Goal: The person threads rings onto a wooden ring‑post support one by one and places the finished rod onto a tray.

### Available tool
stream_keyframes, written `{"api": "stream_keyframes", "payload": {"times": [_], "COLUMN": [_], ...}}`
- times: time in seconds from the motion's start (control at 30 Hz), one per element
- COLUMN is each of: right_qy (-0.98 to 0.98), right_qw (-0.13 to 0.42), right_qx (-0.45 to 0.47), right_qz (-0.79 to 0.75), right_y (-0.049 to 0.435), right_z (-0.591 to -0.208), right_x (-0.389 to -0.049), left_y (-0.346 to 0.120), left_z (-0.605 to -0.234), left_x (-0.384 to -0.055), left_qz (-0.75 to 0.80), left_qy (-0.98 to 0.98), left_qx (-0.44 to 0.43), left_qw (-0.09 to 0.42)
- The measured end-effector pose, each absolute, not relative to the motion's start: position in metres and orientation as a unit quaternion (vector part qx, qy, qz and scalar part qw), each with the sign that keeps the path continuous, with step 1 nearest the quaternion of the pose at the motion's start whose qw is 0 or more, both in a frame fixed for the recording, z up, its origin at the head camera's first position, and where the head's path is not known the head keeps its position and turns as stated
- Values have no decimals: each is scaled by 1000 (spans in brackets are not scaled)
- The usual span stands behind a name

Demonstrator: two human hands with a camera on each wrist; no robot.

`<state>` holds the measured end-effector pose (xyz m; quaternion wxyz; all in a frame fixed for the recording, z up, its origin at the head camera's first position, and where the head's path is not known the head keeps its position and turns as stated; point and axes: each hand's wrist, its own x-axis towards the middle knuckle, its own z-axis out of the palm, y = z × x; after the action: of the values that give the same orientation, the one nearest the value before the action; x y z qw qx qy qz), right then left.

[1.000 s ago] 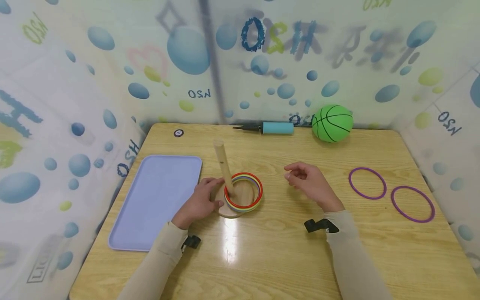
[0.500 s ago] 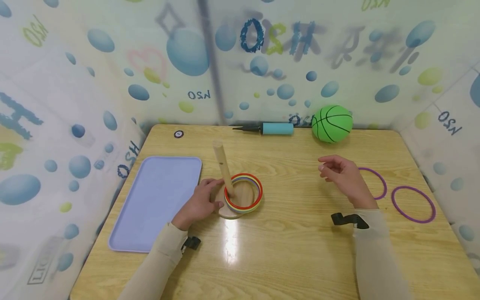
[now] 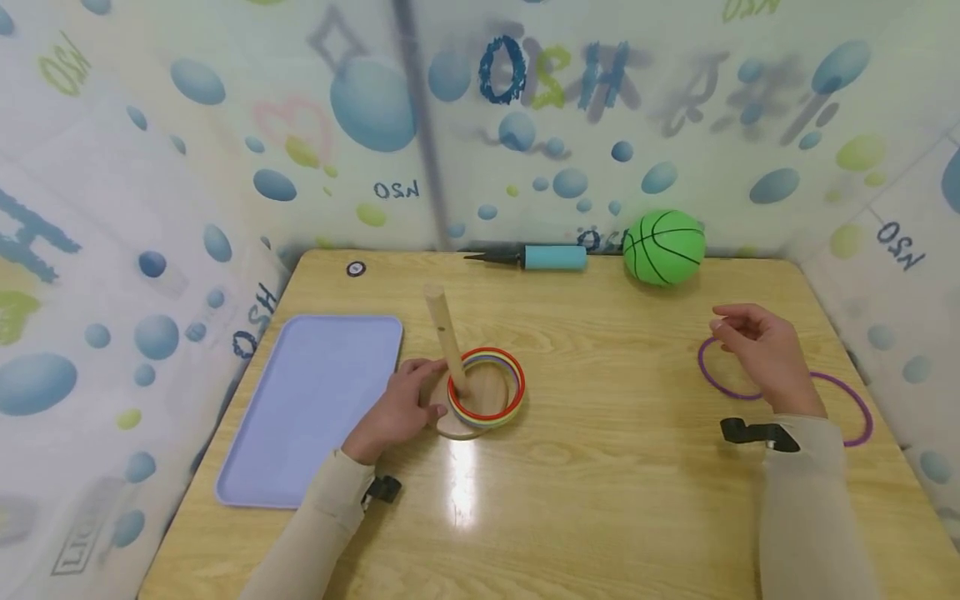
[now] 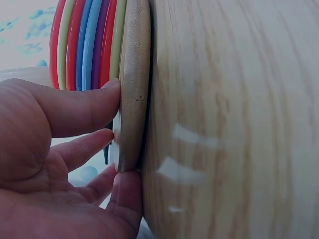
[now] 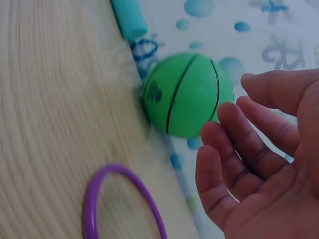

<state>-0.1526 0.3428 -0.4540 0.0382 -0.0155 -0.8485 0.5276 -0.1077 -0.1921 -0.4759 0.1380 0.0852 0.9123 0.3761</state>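
Note:
A wooden ring toss stand has a round base [image 3: 453,425] and an upright peg [image 3: 441,329]. Stacked around the peg are several rings [image 3: 519,392], with red on top; the left wrist view shows yellow, red, blue and purple rings [image 4: 96,45] too. My left hand [image 3: 393,412] holds the left edge of the base, thumb and fingers against its rim [image 4: 134,94]. Over at the right, my right hand [image 3: 772,354] hovers above two purple rings lying on the table, the left one [image 3: 723,390] and the right one [image 3: 868,417], both partly hidden. Its loosely bent fingers hold nothing.
A pale purple tray [image 3: 322,400] lies left of the stand. Along the back edge are a small round dark disc [image 3: 356,268], a blue hand pump [image 3: 555,257] and a green ball [image 3: 664,247]. Patterned curtains [image 3: 570,125] surround the wooden table [image 3: 585,517].
My right hand has travelled right, from beside the stand to over the purple rings. The left hand has stayed on the base, and the stacked rings have not moved.

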Motion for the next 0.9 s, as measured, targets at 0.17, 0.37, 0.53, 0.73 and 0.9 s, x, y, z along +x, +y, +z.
{"api": "stream_keyframes", "payload": {"times": [0.17,0.37,0.53,0.73,0.9], "right_qy": [-867,-886,-908,-939,-947], "right_qw": [42,45,24,-4,-34], "right_qx": [-52,-74,-68,-45,-19], "right_qz": [493,456,412,341,318], "right_y": [367,384,392,400,401], "right_z": [-462,-470,-468,-468,-479], "right_x": [-153,-152,-155,-160,-163], "left_y": [-193,-194,-192,-189,-192], "left_z": [-476,-480,-479,-478,-478], "left_x": [-108,-108,-109,-108,-105], "left_qz": [378,379,382,379,385], "left_qy": [912,911,911,912,910], "left_qx": [82,87,86,85,83], "left_qw": [140,138,129,131,129]}}
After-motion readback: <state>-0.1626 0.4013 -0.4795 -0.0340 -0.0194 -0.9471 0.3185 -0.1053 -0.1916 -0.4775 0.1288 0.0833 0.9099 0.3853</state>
